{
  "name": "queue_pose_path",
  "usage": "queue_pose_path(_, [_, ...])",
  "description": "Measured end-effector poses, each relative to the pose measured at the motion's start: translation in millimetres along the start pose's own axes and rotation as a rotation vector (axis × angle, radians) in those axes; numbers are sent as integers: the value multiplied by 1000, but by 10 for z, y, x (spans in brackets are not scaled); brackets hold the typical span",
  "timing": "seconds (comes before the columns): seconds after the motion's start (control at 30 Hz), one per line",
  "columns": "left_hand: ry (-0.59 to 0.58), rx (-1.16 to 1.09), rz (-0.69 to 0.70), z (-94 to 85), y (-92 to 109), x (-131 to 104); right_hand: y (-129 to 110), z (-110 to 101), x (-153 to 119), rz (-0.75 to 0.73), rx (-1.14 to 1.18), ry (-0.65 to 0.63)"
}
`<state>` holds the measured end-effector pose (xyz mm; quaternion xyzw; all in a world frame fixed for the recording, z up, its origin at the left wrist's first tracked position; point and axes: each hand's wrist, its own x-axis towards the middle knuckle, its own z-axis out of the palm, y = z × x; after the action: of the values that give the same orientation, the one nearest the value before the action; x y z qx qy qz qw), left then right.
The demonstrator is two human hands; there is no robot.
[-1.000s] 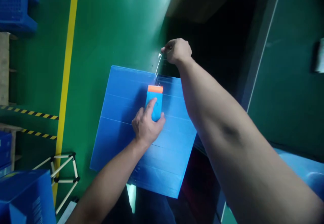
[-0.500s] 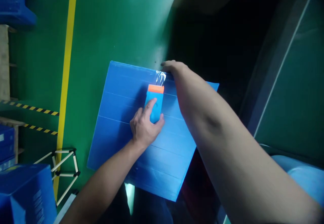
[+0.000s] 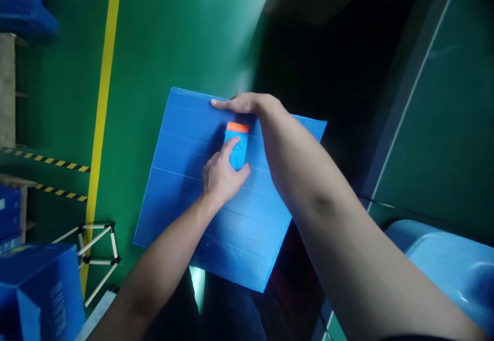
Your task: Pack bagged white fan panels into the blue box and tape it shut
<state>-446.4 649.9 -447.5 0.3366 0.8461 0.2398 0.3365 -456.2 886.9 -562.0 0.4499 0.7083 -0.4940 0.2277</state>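
A flat-topped blue box (image 3: 239, 228), marked with faint parallel lines, lies tilted in front of my body. On its top, my left hand (image 3: 224, 174) is closed around a light blue tape dispenser (image 3: 238, 148) with an orange front edge. My right hand (image 3: 247, 103) reaches over the box's far edge. One of its digits is stretched out along that edge, and the other fingers are hidden behind it. My right forearm crosses above the box's right side. I cannot make out the tape itself under the right hand.
Left of a yellow floor line (image 3: 104, 84) are blue crates (image 3: 23, 1), a wooden pallet (image 3: 6, 94) and a blue carton (image 3: 42, 289). A white-tube frame (image 3: 101, 262) stands near that carton. At the lower right is a light blue rounded plastic object (image 3: 443, 253).
My right hand has slid left along the far edge, covering where clear tape showed. The left hand and dispenser have shifted slightly toward that edge. The view has moved a little.
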Motion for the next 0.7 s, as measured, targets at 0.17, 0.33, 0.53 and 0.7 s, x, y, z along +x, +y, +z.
queue_pose_path(0.17, [11, -38, -55, -98, 69, -135, -24, 113, -7, 14, -135, -6])
queue_pose_path(0.33, [30, 25, -120, -266, 54, -803, -58, 128, -98, -15, -220, 77])
queue_pose_path(0.53, [-11, 132, -170, -508, -174, -1920, -79, 143, -124, 6, -232, 72])
queue_pose_path(0.7, [-30, 224, -149, -705, -374, -2669, -69, 172, -180, -11, -241, 119])
